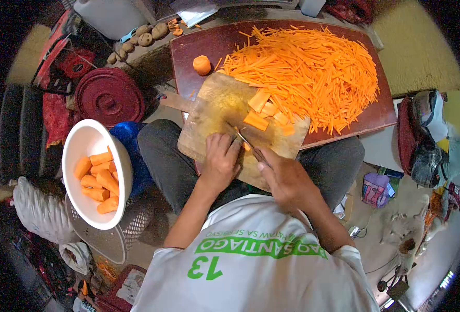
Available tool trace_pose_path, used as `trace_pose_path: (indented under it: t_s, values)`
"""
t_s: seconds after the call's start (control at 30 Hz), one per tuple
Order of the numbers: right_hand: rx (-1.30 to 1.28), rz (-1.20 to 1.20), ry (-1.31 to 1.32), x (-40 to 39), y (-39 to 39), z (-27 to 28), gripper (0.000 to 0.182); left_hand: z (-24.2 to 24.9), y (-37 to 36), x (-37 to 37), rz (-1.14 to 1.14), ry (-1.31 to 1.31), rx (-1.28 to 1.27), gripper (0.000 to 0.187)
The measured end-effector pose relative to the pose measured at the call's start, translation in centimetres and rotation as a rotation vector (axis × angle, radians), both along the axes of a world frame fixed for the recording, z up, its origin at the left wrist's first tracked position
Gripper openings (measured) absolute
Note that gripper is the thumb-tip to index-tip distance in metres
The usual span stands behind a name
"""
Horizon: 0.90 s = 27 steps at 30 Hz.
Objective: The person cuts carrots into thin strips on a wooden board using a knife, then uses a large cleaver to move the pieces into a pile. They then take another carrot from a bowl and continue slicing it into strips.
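Wooden cutting board [214,112] carries about four flat carrot slabs [264,112]; right hand [287,179] grips one knife [245,139], left hand [220,161] pins a carrot piece [246,147], beside one heap of carrot strips [313,73].

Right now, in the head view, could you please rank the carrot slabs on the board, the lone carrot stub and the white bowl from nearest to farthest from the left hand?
1. Carrot slabs: on the cutting board, just beyond the left hand.
2. Carrot stub: on the dark table past the board.
3. White bowl: far out to that hand's side, holding carrot chunks.
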State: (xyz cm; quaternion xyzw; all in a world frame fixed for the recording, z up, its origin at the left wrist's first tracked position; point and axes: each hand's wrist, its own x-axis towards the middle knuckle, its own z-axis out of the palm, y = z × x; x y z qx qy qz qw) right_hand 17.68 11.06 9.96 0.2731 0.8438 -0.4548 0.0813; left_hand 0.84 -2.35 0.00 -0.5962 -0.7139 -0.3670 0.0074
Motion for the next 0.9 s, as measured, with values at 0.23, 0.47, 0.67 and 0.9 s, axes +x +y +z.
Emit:
trace_pose_path:
  t_s: [0.23, 0.47, 0.67, 0.9]
  values:
    - [-0.010, -0.009, -0.025, 1.5, -0.7, 1.7, 0.035, -0.4, -0.1, 0.2, 0.032, 0.001, 0.022, 0.053]
    - [0.019, 0.031, 0.059, 0.2, 0.3, -0.6, 0.039, 0.3, 0.3, -0.1, 0.021, 0.001, 0.052, 0.049]
    - [0.051, 0.006, 0.095, 0.5, -0.8, -0.6, 0.035, -1.0, 0.2, 0.0, 0.066, -0.021, 0.085, 0.040]
    - [0.042, -0.022, -0.076, 0.5, -1.5, 1.6, 0.038, -0.7, 0.0, 0.0, 0.113, -0.008, 0.124, 0.036]
